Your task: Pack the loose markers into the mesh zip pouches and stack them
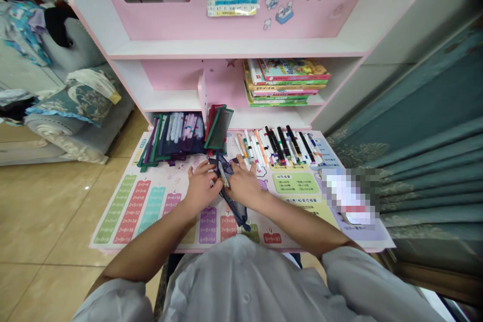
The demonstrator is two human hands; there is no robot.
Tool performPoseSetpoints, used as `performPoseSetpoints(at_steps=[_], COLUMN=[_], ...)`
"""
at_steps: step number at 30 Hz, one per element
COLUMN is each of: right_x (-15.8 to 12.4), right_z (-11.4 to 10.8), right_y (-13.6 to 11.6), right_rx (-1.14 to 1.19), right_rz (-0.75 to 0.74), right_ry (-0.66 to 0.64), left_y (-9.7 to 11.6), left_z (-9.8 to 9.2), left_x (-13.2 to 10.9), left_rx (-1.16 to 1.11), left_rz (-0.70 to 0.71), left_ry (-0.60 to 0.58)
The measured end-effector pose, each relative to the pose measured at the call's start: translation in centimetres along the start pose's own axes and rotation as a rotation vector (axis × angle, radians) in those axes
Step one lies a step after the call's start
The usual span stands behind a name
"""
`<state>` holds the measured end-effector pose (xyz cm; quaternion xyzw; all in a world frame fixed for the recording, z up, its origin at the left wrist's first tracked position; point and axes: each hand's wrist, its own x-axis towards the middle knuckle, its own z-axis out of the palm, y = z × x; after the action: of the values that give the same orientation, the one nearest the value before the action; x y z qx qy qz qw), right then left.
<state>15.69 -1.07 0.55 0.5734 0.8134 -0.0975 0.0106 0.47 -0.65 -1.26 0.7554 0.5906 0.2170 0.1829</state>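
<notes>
A navy mesh pencil pouch (237,207) lies slantwise on the desk between my hands. My left hand (204,184) is closed on the pouch's left edge, with a ring on one finger. At the pouch's opening, my right hand (243,182) has its fingers curled against a light-coloured marker (223,175), which lies partly within the pouch. Just beyond my hands, a green-edged mesh pouch (219,130) leans on a red one. To the left lie several more mesh pouches (177,131), some with markers inside. Loose markers (279,146) are spread in a row at the right.
A pink-and-white shelf unit (237,48) rises at the back of the desk, with a stack of books (287,83) on it. A blurred-out phone-like object (349,196) lies at the desk's right side. Curtains (415,161) hang at the right; a sofa (75,105) stands left.
</notes>
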Motion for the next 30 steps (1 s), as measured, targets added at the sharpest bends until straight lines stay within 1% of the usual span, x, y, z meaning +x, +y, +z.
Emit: performPoseSetpoints(at_steps=[3, 5, 8, 10, 11, 13, 17, 22, 30], right_x=[0.1, 0.6, 2.2, 3.5, 4.1, 5.1, 6.1, 6.1, 6.4], right_z=[-0.5, -0.9, -0.8, -0.2, 0.3, 1.5, 3.1, 3.2, 3.5], right_y=[0.4, 1.1, 2.9, 4.4, 5.0, 6.0, 6.6, 6.4, 6.9], right_rx=[0.083, 0.169, 0.227, 0.192, 0.169, 0.121, 0.062, 0.006, 0.024], right_rz=[-0.002, 0.032, 0.163, 0.259, 0.298, 0.335, 0.345, 0.356, 0.371], right_ry=[0.071, 0.184, 0.405, 0.484, 0.492, 0.463, 0.386, 0.354, 0.374], left_y=[-0.1, -0.2, -0.2, -0.3, -0.3, -0.3, -0.3, -0.2, -0.1], left_z=[-0.1, -0.1, 0.0, 0.1, 0.1, 0.2, 0.2, 0.2, 0.0], left_x=[0.0, 0.0, 0.0, 0.1, 0.1, 0.2, 0.3, 0.3, 0.2], left_rx=[0.005, 0.003, 0.005, 0.017, 0.024, 0.032, 0.039, 0.037, 0.043], left_rz=[0.003, 0.006, 0.003, 0.000, 0.000, 0.003, 0.006, -0.005, -0.003], left_ry=[-0.002, -0.009, -0.004, 0.009, 0.013, 0.010, 0.000, -0.004, -0.002])
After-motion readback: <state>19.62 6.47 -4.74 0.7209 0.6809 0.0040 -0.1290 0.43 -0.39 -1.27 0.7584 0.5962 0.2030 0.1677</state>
